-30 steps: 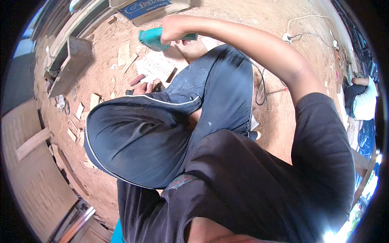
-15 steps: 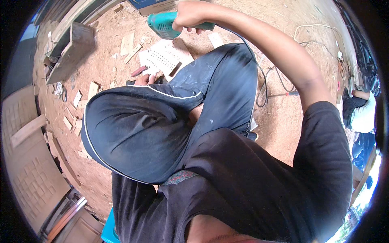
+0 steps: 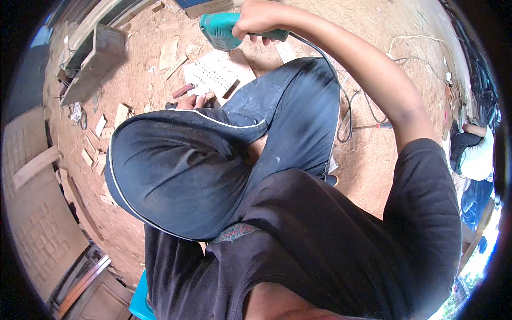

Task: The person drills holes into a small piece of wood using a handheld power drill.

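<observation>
My right hand (image 3: 255, 22) is wrapped round the handle of a teal corded power drill (image 3: 220, 31), held upright with its vented motor end on top. Under it lies a pale wooden board (image 3: 242, 69) with rows of small dark holes; the drill's tip is hidden. A paler piece with holes (image 3: 198, 74) is at the left of the board. My left hand (image 3: 189, 102) shows only in part beyond my bent knee. Its visible fingers stretch toward the near edge of the wood. Close to these fingers lies a reddish-brown handle-like piece (image 3: 183, 90).
Wood offcuts (image 3: 121, 114) are scattered over the dirt floor. A wooden trough-like box (image 3: 93, 64) stands at the far left, and carved panels (image 3: 45, 234) lean at the left. Cables (image 3: 349, 117) run along the right. Another person (image 3: 474, 152) sits at the far right.
The drill and my right hand appear slightly further right and lower in the picture, while the view itself shifts a little. My right hand keeps its grip.
</observation>
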`<action>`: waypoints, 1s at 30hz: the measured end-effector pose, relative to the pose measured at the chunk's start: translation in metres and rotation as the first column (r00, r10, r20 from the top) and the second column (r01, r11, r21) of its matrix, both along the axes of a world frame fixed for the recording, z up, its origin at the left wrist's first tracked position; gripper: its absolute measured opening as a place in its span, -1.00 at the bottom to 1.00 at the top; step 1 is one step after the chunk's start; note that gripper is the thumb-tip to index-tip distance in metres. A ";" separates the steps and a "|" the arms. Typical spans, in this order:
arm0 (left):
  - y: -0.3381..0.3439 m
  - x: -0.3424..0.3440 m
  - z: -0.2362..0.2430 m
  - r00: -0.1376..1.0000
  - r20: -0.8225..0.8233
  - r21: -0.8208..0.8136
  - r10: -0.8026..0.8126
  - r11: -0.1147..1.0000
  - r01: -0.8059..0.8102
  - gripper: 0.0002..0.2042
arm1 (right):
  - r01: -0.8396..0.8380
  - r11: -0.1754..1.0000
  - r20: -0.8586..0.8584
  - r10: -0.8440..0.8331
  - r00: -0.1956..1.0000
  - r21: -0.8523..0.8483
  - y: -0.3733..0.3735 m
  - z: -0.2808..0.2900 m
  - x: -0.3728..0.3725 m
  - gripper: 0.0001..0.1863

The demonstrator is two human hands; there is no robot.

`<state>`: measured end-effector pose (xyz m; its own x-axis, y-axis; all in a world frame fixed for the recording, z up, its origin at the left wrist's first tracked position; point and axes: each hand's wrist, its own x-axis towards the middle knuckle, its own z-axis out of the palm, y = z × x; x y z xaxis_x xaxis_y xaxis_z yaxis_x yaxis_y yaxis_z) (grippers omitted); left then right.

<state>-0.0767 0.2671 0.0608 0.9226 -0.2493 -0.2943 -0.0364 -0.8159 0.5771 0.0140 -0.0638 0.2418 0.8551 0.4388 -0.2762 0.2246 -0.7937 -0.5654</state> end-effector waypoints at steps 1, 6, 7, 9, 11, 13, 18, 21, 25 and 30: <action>-0.007 -0.002 0.003 1.000 -0.001 0.010 0.008 1.000 -0.008 -0.57 | -0.033 0.999 0.000 0.033 0.999 0.015 -0.004 -0.003 -0.002 -0.63; 0.003 0.003 0.002 0.996 -0.084 0.071 0.015 0.997 -0.009 -0.55 | 0.205 0.978 -0.204 -0.210 0.956 -0.048 0.016 0.029 -0.020 -0.64; 0.001 0.003 0.003 0.995 -0.103 0.077 0.011 0.997 -0.003 -0.54 | 0.185 0.975 -0.185 -0.206 0.961 -0.126 0.019 0.032 -0.024 -0.65; -0.003 0.004 0.005 0.990 -0.142 0.089 0.004 0.996 0.009 -0.52 | 0.139 0.972 -0.168 -0.172 0.971 -0.188 0.024 0.035 -0.031 -0.67; -0.003 0.000 0.008 0.997 -0.082 0.065 0.015 0.998 -0.010 -0.50 | 0.089 0.967 -0.154 -0.128 0.980 -0.240 0.030 0.036 -0.030 -0.67; -0.001 0.003 0.010 0.994 -0.107 0.079 0.026 0.997 -0.017 -0.50 | 0.035 0.959 -0.144 -0.078 0.986 -0.281 0.040 0.034 -0.023 -0.68; -0.011 0.002 0.010 0.997 -0.082 0.126 0.010 0.992 0.001 -0.51 | -0.368 0.829 -0.119 0.352 0.928 -0.421 0.016 -0.005 0.012 -0.68; 0.009 0.001 -0.004 0.996 -0.070 0.170 0.052 0.985 -0.040 -0.50 | 0.009 0.967 -0.137 -0.045 0.990 -0.256 0.035 0.013 -0.010 -0.71; 0.001 0.003 -0.002 0.995 -0.087 0.139 0.048 0.990 -0.036 -0.48 | -0.012 0.956 -0.157 -0.036 0.987 -0.292 0.027 -0.006 -0.010 -0.72; 0.000 0.004 -0.010 0.997 -0.076 0.162 0.011 0.987 0.001 -0.54 | -0.155 0.920 0.005 0.169 0.986 -0.361 0.025 -0.031 -0.005 -0.74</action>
<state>-0.0731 0.2668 0.0509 0.8970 -0.1883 -0.4000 0.0068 -0.8987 0.4384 0.0089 -0.0388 0.2105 0.7928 0.4499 -0.4112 0.3821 -0.8925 -0.2398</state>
